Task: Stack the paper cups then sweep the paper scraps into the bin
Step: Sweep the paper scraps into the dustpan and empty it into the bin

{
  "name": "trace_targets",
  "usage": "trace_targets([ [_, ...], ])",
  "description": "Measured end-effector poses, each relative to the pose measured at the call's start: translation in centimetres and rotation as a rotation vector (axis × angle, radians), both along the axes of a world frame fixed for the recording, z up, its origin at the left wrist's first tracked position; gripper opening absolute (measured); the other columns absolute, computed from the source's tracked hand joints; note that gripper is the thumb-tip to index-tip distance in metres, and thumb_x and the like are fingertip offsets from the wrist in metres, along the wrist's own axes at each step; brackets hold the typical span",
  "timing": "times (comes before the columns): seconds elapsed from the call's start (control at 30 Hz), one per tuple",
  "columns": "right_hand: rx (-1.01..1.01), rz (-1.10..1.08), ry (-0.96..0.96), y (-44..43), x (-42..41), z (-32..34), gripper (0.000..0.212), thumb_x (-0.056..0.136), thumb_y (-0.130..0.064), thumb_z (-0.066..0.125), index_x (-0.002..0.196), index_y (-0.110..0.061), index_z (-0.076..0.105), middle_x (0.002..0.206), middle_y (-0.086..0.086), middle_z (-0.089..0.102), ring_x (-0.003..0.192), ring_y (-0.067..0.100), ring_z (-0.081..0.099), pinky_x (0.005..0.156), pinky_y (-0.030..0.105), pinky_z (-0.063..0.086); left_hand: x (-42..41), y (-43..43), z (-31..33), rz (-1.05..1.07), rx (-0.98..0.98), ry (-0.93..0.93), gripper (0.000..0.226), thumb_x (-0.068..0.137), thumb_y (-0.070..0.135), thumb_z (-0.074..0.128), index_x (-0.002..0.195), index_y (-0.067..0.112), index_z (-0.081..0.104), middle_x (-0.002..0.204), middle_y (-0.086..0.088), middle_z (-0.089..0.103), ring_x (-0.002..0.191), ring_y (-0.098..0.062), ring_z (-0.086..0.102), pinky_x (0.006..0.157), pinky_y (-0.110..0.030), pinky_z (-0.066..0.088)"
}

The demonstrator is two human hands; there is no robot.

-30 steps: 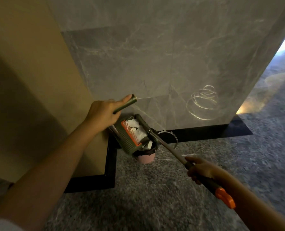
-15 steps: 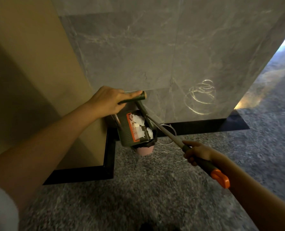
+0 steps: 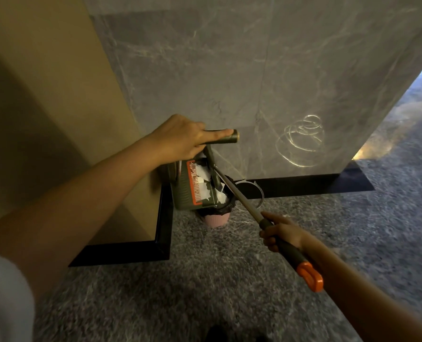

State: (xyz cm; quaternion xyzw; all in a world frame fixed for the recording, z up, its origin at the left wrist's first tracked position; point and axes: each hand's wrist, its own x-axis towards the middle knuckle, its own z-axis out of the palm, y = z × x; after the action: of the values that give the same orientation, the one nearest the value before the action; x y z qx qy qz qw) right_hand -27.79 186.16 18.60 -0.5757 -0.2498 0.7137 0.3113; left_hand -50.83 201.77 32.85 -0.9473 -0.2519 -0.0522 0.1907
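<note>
Left grip (image 3: 180,139) clenched round handle (image 3: 223,137) of dustpan (image 3: 187,193), centre frame. Right grip (image 3: 281,230) grasping broom (image 3: 239,195) shaft, lower right. Dustpan tipped over pink bin (image 3: 216,219), centre. Scraps (image 3: 202,174) light, flimsy, may cling: hold handle end, tip slowly. Versus second ago: pan steeper, handle levelled.

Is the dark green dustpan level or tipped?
Tipped: the dark green dustpan slants steeply over the pink bin, white paper scraps inside.

With curled fingers (image 3: 269,243) the left hand (image 3: 180,138) grips the dustpan handle (image 3: 227,137), the right hand (image 3: 282,233) the broom handle (image 3: 244,201).
</note>
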Motion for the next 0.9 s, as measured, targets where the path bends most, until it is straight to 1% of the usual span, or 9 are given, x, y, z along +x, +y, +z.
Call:
trace_targets([
  [0.13,0.016,-0.041,0.084,0.5,0.1,-0.3,0.07,0.087,0.016,0.037,0.147,-0.015,0.023,0.072,0.011,0.046,0.039,0.01,0.047,0.035,0.02,0.041,2.0,1.1,1.6,-0.098,-0.003,0.074,0.062,0.096,0.015,0.05,0.135,0.037,0.007,0.086,-0.014,0.061,0.062,-0.02,0.039,0.053,-0.028,0.023],
  [0.33,0.002,-0.096,0.221,0.3,0.3,-1.6,0.069,0.088,0.018,0.031,0.147,-0.018,0.024,0.066,0.01,0.039,0.036,0.01,0.044,0.032,0.019,0.039,3.8,-0.3,-2.0,-0.208,0.047,0.377,0.069,0.099,0.014,0.038,0.144,0.04,-0.008,0.09,-0.003,0.054,0.068,-0.015,0.047,0.054,-0.024,0.025],
  [0.43,0.005,-0.07,0.182,-0.4,0.6,-2.3,0.071,0.087,0.018,0.032,0.148,-0.017,0.021,0.068,0.01,0.04,0.037,0.01,0.045,0.033,0.02,0.039,3.2,-1.3,-3.5,-0.176,0.029,0.33,0.068,0.097,0.011,0.04,0.145,0.039,0.001,0.084,-0.003,0.053,0.066,-0.016,0.044,0.049,-0.023,0.017],
  [0.5,0.005,-0.047,0.13,-0.6,1.0,-2.5,0.072,0.087,0.018,0.033,0.148,-0.018,0.02,0.069,0.01,0.042,0.038,0.01,0.045,0.033,0.02,0.04,2.6,-1.7,-4.2,-0.157,-0.017,0.281,0.064,0.098,0.014,0.039,0.141,0.041,0.001,0.092,-0.005,0.058,0.071,-0.019,0.053,0.052,-0.026,0.026],
  [0.57,-0.002,-0.032,0.084,-0.8,1.5,-2.6,0.073,0.087,0.017,0.034,0.149,-0.018,0.018,0.069,0.01,0.043,0.038,0.01,0.046,0.034,0.02,0.04,2.3,-2.0,-5.0,-0.141,-0.051,0.292,0.06,0.101,0.018,0.033,0.134,0.046,-0.01,0.101,-0.004,0.058,0.078,-0.021,0.056,0.056,-0.029,0.034],
  [0.67,0.014,-0.001,0.022,-1.5,2.4,-2.6,0.072,0.086,0.016,0.036,0.148,-0.017,0.018,0.07,0.01,0.044,0.041,0.01,0.046,0.035,0.02,0.041,2.4,-2.7,-5.7,-0.132,-0.113,0.301,0.059,0.101,0.02,0.028,0.13,0.05,-0.013,0.098,-0.002,0.057,0.078,-0.02,0.055,0.06,-0.032,0.041],
  [0.73,0.025,0.028,-0.036,-2.0,2.9,-2.5,0.073,0.086,0.015,0.039,0.148,-0.017,0.019,0.072,0.01,0.046,0.045,0.011,0.047,0.037,0.021,0.042,2.3,-2.9,-5.6,-0.137,-0.139,0.259,0.06,0.099,0.017,0.033,0.134,0.051,-0.002,0.092,-0.003,0.058,0.071,-0.018,0.05,0.057,-0.033,0.04],
  [0.8,0.039,0.058,-0.117,-2.5,3.3,-2.5,0.074,0.085,0.015,0.042,0.148,-0.018,0.021,0.078,0.011,0.047,0.05,0.013,0.047,0.039,0.021,0.043,1.9,-3.5,-5.6,-0.186,-0.181,0.162,0.06,0.094,0.013,0.045,0.139,0.047,0.023,0.084,-0.005,0.061,0.062,-0.017,0.043,0.051,-0.032,0.035],
  [0.9,0.074,0.088,-0.253,-3.0,3.6,-2.8,0.076,0.085,0.013,0.047,0.148,-0.02,0.021,0.088,0.012,0.047,0.052,0.014,0.049,0.04,0.022,0.044,0.9,-4.4,-5.7,-0.253,-0.243,0.097,0.058,0.086,0.007,0.059,0.133,0.039,0.047,0.074,-0.007,0.061,0.055,-0.022,0.051,0.046,-0.032,0.04],
])
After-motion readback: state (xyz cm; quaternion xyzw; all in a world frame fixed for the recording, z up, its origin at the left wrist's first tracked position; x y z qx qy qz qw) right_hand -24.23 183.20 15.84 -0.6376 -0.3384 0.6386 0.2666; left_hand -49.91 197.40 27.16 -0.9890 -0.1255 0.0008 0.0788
